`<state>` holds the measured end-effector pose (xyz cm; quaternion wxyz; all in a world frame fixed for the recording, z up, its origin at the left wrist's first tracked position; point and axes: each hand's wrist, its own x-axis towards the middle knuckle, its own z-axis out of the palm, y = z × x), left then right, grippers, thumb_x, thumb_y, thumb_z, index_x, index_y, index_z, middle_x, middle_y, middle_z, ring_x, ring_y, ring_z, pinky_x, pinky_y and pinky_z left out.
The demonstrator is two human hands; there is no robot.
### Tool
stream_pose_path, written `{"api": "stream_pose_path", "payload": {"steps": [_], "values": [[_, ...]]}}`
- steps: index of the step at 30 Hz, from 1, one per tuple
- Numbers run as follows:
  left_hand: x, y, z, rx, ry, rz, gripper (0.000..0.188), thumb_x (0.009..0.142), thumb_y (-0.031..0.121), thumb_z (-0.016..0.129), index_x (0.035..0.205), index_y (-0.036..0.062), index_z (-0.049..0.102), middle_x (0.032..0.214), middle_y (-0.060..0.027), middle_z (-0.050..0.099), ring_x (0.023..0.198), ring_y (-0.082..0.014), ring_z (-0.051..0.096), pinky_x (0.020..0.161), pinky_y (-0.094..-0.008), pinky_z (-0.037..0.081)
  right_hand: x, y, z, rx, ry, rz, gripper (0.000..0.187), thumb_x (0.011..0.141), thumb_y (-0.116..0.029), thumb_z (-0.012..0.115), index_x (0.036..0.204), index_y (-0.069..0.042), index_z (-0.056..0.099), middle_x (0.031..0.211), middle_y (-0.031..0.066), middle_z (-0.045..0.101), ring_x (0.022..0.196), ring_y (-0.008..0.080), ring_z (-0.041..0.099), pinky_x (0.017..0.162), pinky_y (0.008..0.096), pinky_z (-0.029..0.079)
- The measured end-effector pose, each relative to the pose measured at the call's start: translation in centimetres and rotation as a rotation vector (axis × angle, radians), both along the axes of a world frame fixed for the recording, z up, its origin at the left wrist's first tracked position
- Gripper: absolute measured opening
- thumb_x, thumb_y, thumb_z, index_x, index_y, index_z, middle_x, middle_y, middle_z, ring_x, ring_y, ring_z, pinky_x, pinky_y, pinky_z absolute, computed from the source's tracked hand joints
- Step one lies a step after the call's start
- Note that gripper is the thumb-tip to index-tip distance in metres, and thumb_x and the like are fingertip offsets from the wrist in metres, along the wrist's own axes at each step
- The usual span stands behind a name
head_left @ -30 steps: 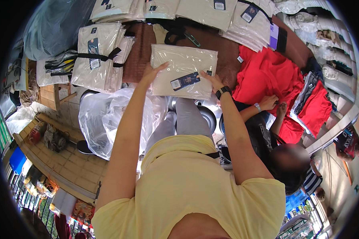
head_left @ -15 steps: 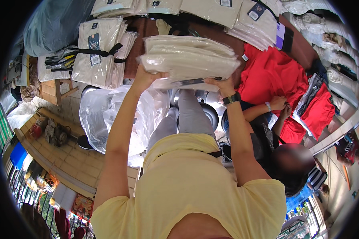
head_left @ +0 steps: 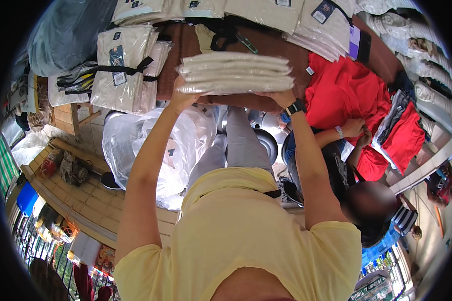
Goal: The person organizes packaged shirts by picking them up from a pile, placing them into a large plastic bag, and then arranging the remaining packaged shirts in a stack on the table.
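A stack of cream folded garments in clear plastic is held up over the near side of the brown table. My left hand grips its left end, and my right hand grips the right end. Both hands have their fingers partly hidden under the stack. Just beyond it lie a black strap and a slim green tool. To the left sits another bagged cream stack, bound with a black strap.
More bagged cream garments line the far side. Red cloth covers the right part, where a co-worker's hands rest. Clear plastic sheeting bulges beside my legs on the left. A large grey bag stands far left.
The stack has levelled out, its layered edges now facing me and its faces less tilted. The green tool behind it has come into fuller view.
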<state>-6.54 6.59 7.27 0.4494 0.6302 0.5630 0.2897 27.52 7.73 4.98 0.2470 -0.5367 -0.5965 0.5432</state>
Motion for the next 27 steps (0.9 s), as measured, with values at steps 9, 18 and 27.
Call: {"api": "stream_pose_path", "payload": {"steps": [9, 18, 27], "values": [[-0.3, 2.0, 2.8, -0.534, -0.329, 0.136, 0.061, 0.067, 0.018, 0.086, 0.118, 0.0024, 0.057, 0.110, -0.0102, 0.066, 0.100, -0.0182, 0.062, 0.088, -0.0310, 0.049, -2.4, -0.9, 1.8, -0.587, 0.495, -0.294, 0.047, 0.070, -0.005, 0.079, 0.111, 0.001, 0.056, 0.096, 0.0107, 0.067, 0.083, 0.0213, 0.068, 0.075, 0.0344, 0.056], [-5.3, -3.0, -5.5, -0.222, 0.025, 0.539, 0.082, 0.070, 0.031, 0.084, 0.128, -0.0082, 0.041, 0.129, -0.0229, 0.047, 0.118, -0.0283, 0.048, 0.101, -0.0356, 0.037, -6.7, -3.9, -4.0, -0.778, 0.631, -0.374, 0.047, 0.072, -0.008, 0.078, 0.112, 0.001, 0.056, 0.103, 0.0128, 0.066, 0.089, 0.0226, 0.067, 0.077, 0.0367, 0.056], [10.1, -13.2, -2.9, -0.808, -1.063, 1.020, 0.075, 0.074, 0.013, 0.079, 0.133, 0.0029, 0.034, 0.136, -0.0116, 0.041, 0.129, -0.0262, 0.036, 0.106, -0.0365, 0.030, -5.5, -3.6, -2.8, -0.684, 0.579, -0.368, 0.053, 0.070, -0.006, 0.080, 0.115, 0.000, 0.054, 0.105, 0.0117, 0.065, 0.092, 0.0227, 0.066, 0.081, 0.0352, 0.054]]}}
